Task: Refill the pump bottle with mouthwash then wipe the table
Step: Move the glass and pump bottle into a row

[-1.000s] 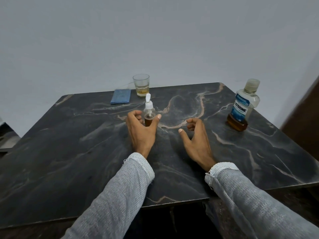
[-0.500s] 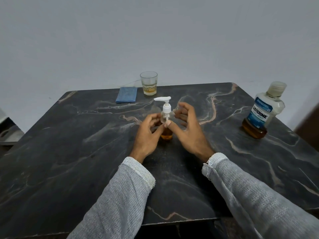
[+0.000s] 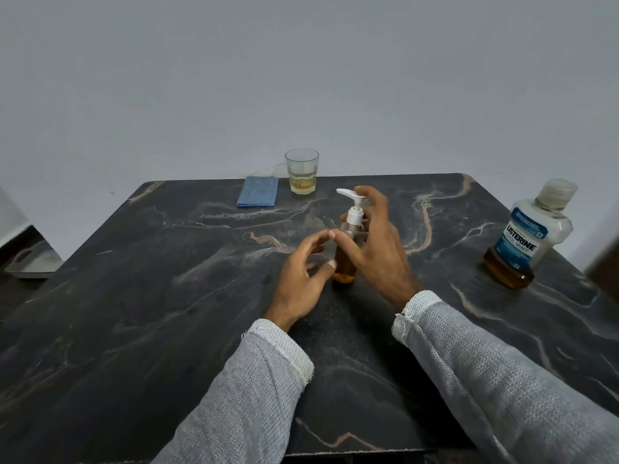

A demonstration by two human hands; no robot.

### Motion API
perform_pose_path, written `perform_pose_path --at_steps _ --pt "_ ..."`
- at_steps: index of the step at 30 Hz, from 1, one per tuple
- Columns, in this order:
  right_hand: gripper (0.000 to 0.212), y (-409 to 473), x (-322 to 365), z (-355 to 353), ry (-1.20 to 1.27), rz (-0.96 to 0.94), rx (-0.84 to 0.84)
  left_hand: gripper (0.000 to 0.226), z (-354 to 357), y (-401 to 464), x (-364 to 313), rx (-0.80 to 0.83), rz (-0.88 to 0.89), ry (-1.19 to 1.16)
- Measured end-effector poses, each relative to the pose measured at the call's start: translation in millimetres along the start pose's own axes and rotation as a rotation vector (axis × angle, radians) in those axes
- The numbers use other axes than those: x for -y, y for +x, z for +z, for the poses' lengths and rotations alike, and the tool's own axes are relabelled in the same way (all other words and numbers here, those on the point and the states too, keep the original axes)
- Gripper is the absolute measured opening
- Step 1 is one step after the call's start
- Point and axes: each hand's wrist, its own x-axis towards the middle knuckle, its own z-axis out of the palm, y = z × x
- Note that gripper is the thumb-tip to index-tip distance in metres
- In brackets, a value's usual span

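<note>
The pump bottle (image 3: 346, 259) stands upright mid-table, clear, with amber liquid in its lower part and a white pump head whose spout points left. The mouthwash bottle (image 3: 529, 236) stands capped near the right edge, blue-labelled, amber liquid low inside. A folded blue cloth (image 3: 258, 195) lies flat at the far edge.

A dark marble table (image 3: 134, 329) carries a pump bottle (image 3: 346, 259) in the middle, a mouthwash bottle (image 3: 526, 239) at right, a glass (image 3: 301, 171) and a blue cloth (image 3: 258, 196) at the far edge.

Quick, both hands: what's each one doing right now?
Left hand: open, fingers loosely spread beside the pump bottle.
Right hand: gripping the pump bottle.
</note>
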Motion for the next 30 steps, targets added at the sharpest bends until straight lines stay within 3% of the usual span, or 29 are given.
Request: perform_pose_path --at_steps 6,13,23,30 --pt "0.068 37.5 -8.3 -14.0 -0.053 0.06 -0.035 0.051 -12.4 31.2 -1.9 -0.136 -0.029 0.16" --pt "0.068 86.7 -25.7 -13.4 -0.074 0.058 -0.023 0.068 -44.2 137.9 -1.2 -0.31 -0.067 0.213" --pt "0.066 128.6 -73.0 11.0 -0.053 0.006 -0.061 0.116 -54.5 241.8 53.1 -0.198 -0.215 0.388" --pt "0.067 141.2 -96.3 23.4 -0.082 -0.011 -0.06 0.12 -46.7 265.5 67.0 -0.203 -0.165 0.281"
